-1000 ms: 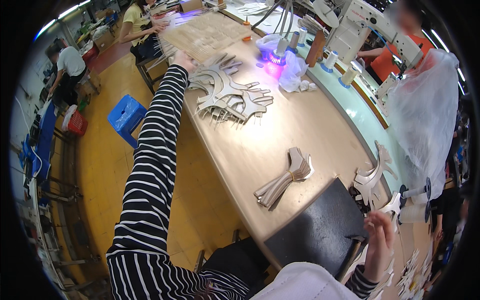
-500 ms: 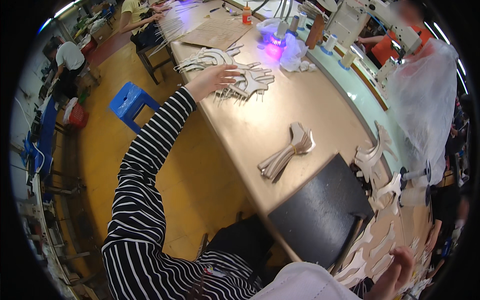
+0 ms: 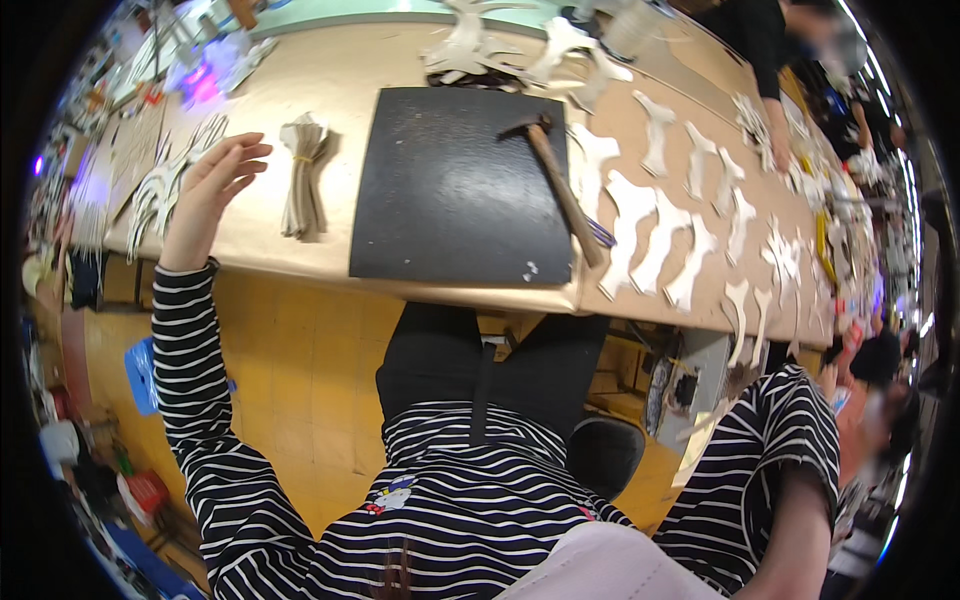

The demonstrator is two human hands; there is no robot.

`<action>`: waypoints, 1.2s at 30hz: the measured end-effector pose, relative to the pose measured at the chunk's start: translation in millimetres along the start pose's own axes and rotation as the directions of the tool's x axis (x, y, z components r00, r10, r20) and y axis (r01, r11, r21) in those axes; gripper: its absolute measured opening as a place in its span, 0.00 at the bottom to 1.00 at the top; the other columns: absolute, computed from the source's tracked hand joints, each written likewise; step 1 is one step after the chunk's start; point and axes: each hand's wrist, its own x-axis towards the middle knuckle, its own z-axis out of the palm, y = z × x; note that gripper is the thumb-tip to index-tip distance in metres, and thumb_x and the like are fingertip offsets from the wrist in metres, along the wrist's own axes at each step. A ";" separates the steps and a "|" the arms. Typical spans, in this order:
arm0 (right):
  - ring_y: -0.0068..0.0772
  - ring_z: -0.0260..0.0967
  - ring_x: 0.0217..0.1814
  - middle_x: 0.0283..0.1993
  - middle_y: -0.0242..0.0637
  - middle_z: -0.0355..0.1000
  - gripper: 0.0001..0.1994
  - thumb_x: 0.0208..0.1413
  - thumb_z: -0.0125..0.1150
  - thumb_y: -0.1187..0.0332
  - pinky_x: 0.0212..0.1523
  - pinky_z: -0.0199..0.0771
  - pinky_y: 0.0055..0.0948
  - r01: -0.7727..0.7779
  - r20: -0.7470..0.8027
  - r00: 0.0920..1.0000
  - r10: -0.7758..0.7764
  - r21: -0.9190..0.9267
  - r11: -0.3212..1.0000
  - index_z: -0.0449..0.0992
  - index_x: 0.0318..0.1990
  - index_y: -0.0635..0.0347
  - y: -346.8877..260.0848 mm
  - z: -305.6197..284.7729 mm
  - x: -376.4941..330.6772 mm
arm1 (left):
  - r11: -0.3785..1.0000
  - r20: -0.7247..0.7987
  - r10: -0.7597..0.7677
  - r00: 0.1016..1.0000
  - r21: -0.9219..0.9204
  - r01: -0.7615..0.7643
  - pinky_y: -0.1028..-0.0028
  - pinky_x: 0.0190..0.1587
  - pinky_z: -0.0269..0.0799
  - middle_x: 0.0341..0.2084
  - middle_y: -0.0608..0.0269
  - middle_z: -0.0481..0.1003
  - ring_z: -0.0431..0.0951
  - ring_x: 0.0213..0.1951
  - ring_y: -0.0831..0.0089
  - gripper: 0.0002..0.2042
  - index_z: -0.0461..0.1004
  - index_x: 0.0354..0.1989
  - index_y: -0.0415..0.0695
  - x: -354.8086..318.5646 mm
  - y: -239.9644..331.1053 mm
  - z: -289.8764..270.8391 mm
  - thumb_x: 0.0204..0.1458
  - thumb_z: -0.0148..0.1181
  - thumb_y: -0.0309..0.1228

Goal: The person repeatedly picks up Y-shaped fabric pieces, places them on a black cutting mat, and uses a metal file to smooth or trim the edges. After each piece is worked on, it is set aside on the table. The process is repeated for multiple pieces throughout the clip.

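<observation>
We see our left hand point(image 3: 208, 192) over the desk point(image 3: 330, 95), fingers spread wide, beside a banded bundle of tan cutouts point(image 3: 304, 178); our right hand is out of view.

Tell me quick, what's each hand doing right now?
Left hand: open, fingers spread, holding nothing, over the table edge between the flat cutouts and the bundle.
Right hand: out of view; only the arm shows.

A craft workshop: a long workbench point(image 3: 300, 255) strewn with cut wooden pieces point(image 3: 655, 235), a hammer point(image 3: 560, 185).
</observation>
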 end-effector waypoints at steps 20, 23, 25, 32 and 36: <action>0.41 0.73 0.51 0.53 0.42 0.74 0.14 0.56 0.60 0.75 0.53 0.73 0.36 -0.123 -0.331 0.944 -0.007 -0.371 0.921 0.77 0.50 0.59 -48.0 -79.0 -78.8 | 0.992 0.651 0.024 0.759 0.079 -0.099 0.74 0.53 0.72 0.44 0.59 0.80 0.78 0.47 0.74 0.12 0.76 0.51 0.34 -3.0 -52.6 223.6 0.64 0.53 0.25; 0.42 0.73 0.51 0.53 0.42 0.74 0.14 0.55 0.61 0.75 0.53 0.73 0.36 -0.354 -0.488 0.853 0.186 -0.277 0.893 0.78 0.49 0.59 -35.8 -34.1 -119.5 | 0.975 0.554 0.104 0.826 0.106 -0.193 0.74 0.54 0.72 0.44 0.58 0.80 0.79 0.48 0.72 0.12 0.76 0.52 0.36 3.3 -49.8 228.1 0.63 0.54 0.24; 0.42 0.73 0.51 0.53 0.42 0.74 0.14 0.54 0.62 0.76 0.53 0.73 0.37 -0.539 -0.521 0.752 0.404 -0.134 0.831 0.78 0.49 0.59 -20.9 15.4 -146.1 | 0.931 0.496 0.174 0.851 0.199 -0.306 0.73 0.54 0.71 0.44 0.57 0.80 0.79 0.49 0.70 0.12 0.76 0.53 0.37 4.7 -48.1 244.4 0.62 0.55 0.23; 0.45 0.73 0.51 0.53 0.41 0.74 0.13 0.52 0.63 0.77 0.53 0.73 0.37 -0.871 -0.376 0.362 0.853 0.191 0.453 0.79 0.47 0.60 -23.7 148.1 -217.6 | 0.264 0.706 0.429 0.563 0.499 -0.826 0.56 0.70 0.54 0.65 0.57 0.66 0.61 0.68 0.54 0.29 0.69 0.62 0.45 31.6 -38.3 315.3 0.47 0.51 0.14; 0.48 0.73 0.52 0.49 0.43 0.74 0.10 0.54 0.63 0.74 0.54 0.74 0.39 -0.927 -0.398 0.092 0.913 0.300 0.225 0.79 0.44 0.62 -43.4 140.7 -273.6 | 0.340 0.704 0.412 0.579 0.470 -0.814 0.56 0.66 0.59 0.53 0.50 0.69 0.68 0.57 0.50 0.29 0.71 0.59 0.44 51.7 -40.2 322.8 0.44 0.50 0.13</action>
